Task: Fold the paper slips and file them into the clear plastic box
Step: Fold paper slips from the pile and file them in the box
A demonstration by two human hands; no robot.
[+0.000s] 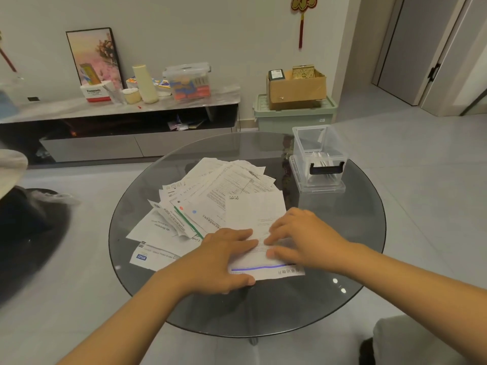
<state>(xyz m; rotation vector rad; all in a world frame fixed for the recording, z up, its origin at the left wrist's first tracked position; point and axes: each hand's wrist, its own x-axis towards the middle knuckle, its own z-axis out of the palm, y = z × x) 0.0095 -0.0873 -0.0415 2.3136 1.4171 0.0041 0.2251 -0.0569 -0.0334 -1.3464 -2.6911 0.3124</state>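
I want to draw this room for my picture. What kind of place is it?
Most likely a living room in someone's home. A low TV-style cabinet stands along the wall with a framed picture leaning on it, a red hanging ornament decorates the wall, and a round glass table holds household paper slips.

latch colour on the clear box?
Black, on the clear box front wall, seen in the head view.

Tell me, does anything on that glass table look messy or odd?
The paper slips lie in a loose, overlapping heap, some crumpled. The clear plastic box stands on its own lid. Nothing looks spilled or broken.
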